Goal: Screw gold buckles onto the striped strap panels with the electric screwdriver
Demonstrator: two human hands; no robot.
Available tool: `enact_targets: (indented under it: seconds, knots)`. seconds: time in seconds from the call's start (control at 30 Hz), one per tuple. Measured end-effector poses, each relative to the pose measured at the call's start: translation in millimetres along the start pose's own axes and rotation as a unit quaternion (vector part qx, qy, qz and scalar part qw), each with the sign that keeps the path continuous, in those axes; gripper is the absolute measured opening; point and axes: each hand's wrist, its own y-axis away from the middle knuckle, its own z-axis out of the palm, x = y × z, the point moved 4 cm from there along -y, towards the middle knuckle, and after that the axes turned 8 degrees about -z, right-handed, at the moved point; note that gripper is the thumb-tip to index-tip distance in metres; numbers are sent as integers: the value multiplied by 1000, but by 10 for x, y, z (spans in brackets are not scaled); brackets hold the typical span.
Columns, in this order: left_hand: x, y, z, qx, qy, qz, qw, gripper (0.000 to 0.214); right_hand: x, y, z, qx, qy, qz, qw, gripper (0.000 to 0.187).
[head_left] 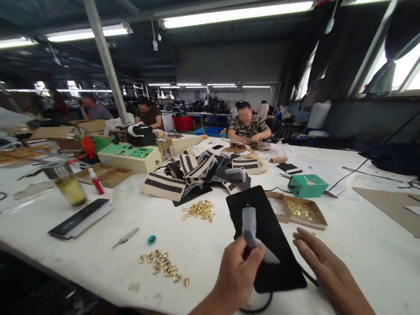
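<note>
My left hand (238, 273) is closed on a flat black panel (280, 237), pinching it by a translucent grey strip (249, 222) that runs across its face. Tilted, the panel is held up over the white table. Beside its right edge, my right hand (320, 260) is open with the fingers stretched out, apart from the panel. Beyond the panel lies a pile of small gold-coloured metal fittings (200, 210). Larger gold-coloured metal rings or clasps (166, 265) are scattered to the left of my left hand.
A heap of black and striped pieces (197, 171) covers the table's middle. Around it are a cardboard tray of gold parts (306, 212), a green box (307, 185), a control unit (131, 156), a jar (68, 187) and a pointed tool (126, 237). Across the table sits a co-worker (249, 126).
</note>
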Motion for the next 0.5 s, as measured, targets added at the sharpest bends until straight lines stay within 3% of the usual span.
enact_targets:
  seconds: [0.13, 0.2, 0.27, 0.33, 0.4, 0.5]
  knots:
    - [-161, 979, -275, -74, -56, -21, 995, 34, -325, 350, 572, -202, -115, 6, 973, 59]
    - [-339, 1300, -491, -38, -56, -15, 998, 39, -290, 628, 775, -250, -142, 35, 957, 55]
    - [-529, 1535, -783, 80, -5, -18, 997, 55, -218, 909, 942, -271, -159, 55, 948, 55]
    - [-680, 1721, -1045, 194, 73, -35, 978, 78, -208, 1166, 1108, -291, -167, 51, 941, 52]
    - [-759, 1845, -1173, 208, 154, -64, 964, 88, -294, 1377, 1288, -327, -179, 35, 927, 48]
    - [-820, 1989, -1191, 137, 237, -150, 950, 73, -510, 1535, 1564, -388, -208, 20, 898, 49]
